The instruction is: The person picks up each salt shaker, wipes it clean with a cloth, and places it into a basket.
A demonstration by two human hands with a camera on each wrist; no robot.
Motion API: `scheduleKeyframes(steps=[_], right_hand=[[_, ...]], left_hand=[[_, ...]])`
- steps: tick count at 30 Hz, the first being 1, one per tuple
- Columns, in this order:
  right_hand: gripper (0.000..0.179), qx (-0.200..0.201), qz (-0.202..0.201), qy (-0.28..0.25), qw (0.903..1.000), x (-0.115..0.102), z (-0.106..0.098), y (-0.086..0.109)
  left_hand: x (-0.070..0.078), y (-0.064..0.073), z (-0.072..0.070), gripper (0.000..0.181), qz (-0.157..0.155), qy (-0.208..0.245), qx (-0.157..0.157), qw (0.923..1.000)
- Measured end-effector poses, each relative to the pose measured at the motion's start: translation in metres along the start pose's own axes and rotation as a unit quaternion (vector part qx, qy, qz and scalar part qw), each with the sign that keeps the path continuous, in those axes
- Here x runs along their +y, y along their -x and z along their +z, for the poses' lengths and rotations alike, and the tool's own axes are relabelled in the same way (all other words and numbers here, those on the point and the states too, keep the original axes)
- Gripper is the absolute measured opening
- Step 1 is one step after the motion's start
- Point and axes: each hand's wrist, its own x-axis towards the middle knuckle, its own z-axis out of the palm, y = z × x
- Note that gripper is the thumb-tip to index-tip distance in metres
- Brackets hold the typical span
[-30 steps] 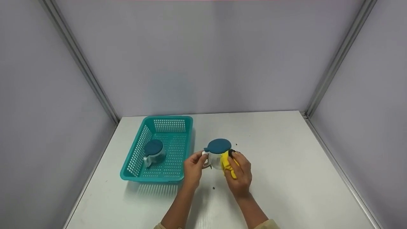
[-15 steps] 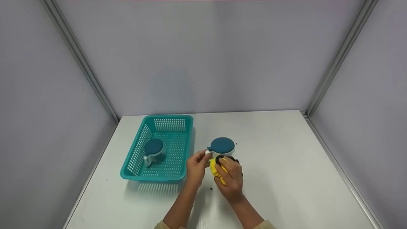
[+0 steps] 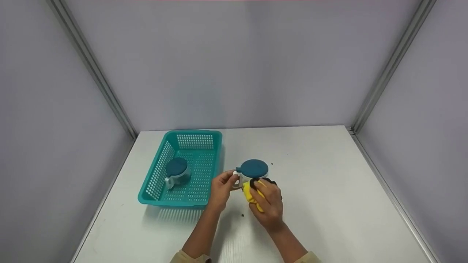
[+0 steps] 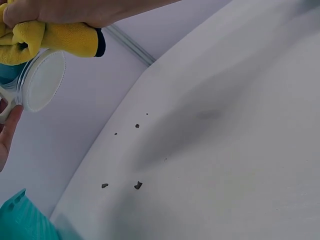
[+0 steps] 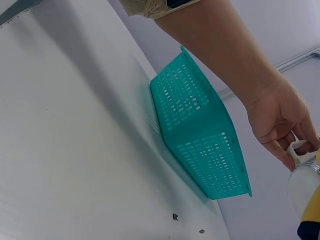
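A clear jar point(image 3: 254, 168) with a round blue lid and a white handle is held up over the table. My left hand point(image 3: 220, 190) pinches its handle between thumb and fingers. My right hand point(image 3: 270, 206) grips a bunched yellow cloth point(image 3: 249, 193) with black edging, at the near side of the jar. Cloth and fingers hide much of the jar's body in the head view. The left wrist view shows the jar's pale round base point(image 4: 46, 80) tilted, with the cloth just above it.
Left of my hands stands a teal perforated basket point(image 3: 214, 179). Inside it sits a similar blue-lidded jar point(image 3: 177, 166) with its handle toward me. Several small dark crumbs point(image 4: 138, 185) lie on the white table point(image 3: 329, 190). Grey panels point(image 3: 234, 73) enclose the table at back and sides.
The cloth has moved from the jar's right side round to its near side, toward the handle. The jar shifted slightly right, then back left. My left hand keeps hold of the handle.
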Motion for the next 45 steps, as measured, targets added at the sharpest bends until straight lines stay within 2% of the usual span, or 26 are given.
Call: scheduleKeyframes(steps=[5,10,17,28,34,45], right_hand=[[0.016,0.011,-0.014,0.007,0.9998,0.006,-0.001,-0.002],[0.015,0.016,-0.008,-0.008,0.9998,0.011,-0.003,-0.003],[0.015,0.031,0.009,-0.007,0.9995,0.016,-0.005,-0.004],[0.016,0.044,0.014,-0.005,0.9989,0.012,-0.007,-0.008],[0.015,0.032,0.003,-0.005,0.9995,0.008,-0.005,-0.003],[0.018,0.012,0.001,0.009,0.9999,0.006,0.001,0.004]], left_hand=[[0.0,-0.004,-0.004,0.025,-0.004,0.002,-0.018,0.9998],[0.001,-0.007,-0.006,0.024,0.002,-0.012,-0.028,0.9995],[-0.017,-0.019,-0.013,0.025,-0.015,-0.011,-0.02,0.9996],[-0.024,-0.015,-0.013,0.034,-0.014,-0.003,-0.009,0.9999],[-0.026,-0.011,-0.005,0.033,-0.019,0.001,0.014,0.9997],[-0.026,-0.004,0.017,0.03,-0.042,0.024,0.081,0.9955]])
